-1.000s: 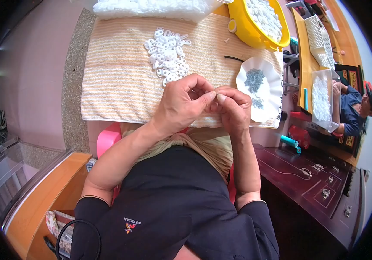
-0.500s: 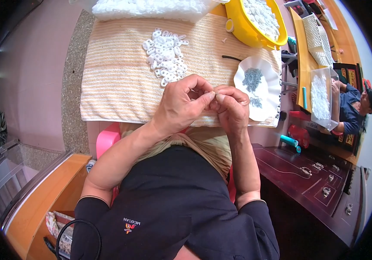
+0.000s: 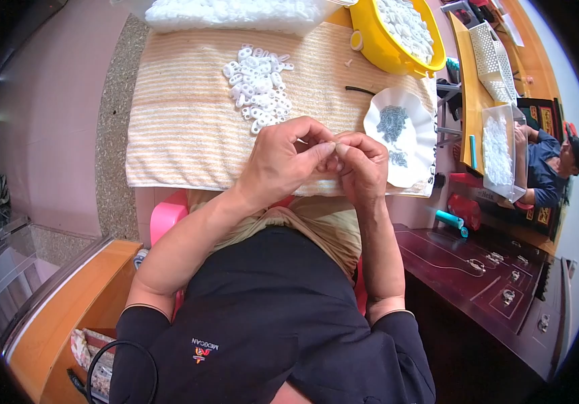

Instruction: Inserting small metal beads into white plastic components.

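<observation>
My left hand [image 3: 282, 156] and my right hand [image 3: 362, 165] meet above the near edge of the striped towel [image 3: 175, 128]. Both are closed, thumbs and fingertips pinched together, tip to tip. Whatever sits between the fingertips is too small and too covered to make out. Beyond my left hand lies a loose pile of small white plastic pieces with round holes [image 3: 257, 87]. Right of my right hand is a white wavy-rimmed dish [image 3: 421, 135], holding small dark grey pins or screws [image 3: 392, 123] in two heaps.
A clear bin of white parts [image 3: 235, 15] and a yellow tub [image 3: 383, 57] stand at the far side. A short black tube [image 3: 359, 89] lies near the dish. At right, a person [image 3: 552, 158] sits by a clear box of white pieces [image 3: 498, 151]. A dark cabinet [image 3: 431, 249] stands lower right.
My hands stay together in almost the same place, with only slight shifts of the fingers. The pile and the dish look unchanged.
</observation>
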`<state>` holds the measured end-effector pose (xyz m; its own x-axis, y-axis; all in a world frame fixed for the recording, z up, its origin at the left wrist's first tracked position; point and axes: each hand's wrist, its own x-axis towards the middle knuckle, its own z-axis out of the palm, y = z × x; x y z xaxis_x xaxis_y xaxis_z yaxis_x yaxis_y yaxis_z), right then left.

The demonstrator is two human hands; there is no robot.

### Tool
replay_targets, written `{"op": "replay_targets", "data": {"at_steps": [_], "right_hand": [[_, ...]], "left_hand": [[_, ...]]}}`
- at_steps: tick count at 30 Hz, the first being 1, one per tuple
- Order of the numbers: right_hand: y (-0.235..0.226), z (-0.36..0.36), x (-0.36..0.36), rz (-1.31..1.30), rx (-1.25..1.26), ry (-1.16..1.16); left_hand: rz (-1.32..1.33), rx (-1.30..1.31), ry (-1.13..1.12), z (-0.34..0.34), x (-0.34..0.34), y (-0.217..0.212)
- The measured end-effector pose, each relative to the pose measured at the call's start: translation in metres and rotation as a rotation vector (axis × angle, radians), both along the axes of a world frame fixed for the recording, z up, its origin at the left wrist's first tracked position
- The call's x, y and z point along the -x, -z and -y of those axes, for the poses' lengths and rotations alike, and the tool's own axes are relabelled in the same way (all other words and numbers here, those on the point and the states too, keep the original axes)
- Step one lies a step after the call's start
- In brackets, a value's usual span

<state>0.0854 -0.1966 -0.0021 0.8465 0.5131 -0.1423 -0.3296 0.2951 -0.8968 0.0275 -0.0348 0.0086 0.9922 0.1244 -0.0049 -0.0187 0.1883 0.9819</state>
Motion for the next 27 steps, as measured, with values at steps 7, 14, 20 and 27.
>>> {"op": "replay_targets", "data": {"at_steps": [7, 14, 20, 27], "right_hand": [[0.002, 0.003, -0.001, 0.060, 0.082, -0.012], [0.003, 0.002, 0.003, 0.169, 0.227, -0.016], [0.005, 0.000, 0.008, 0.324, 0.361, 0.015], [0.008, 0.000, 0.009, 0.541, 0.488, 0.021]], "left_hand": [[0.006, -0.093, -0.008, -0.002, 0.000, -0.006], [0.031, -0.175, -0.015, -0.008, -0.003, -0.004], [0.038, -0.256, -0.026, -0.013, -0.004, -0.002], [-0.008, -0.360, 0.068, -0.020, -0.006, -0.003]]}}
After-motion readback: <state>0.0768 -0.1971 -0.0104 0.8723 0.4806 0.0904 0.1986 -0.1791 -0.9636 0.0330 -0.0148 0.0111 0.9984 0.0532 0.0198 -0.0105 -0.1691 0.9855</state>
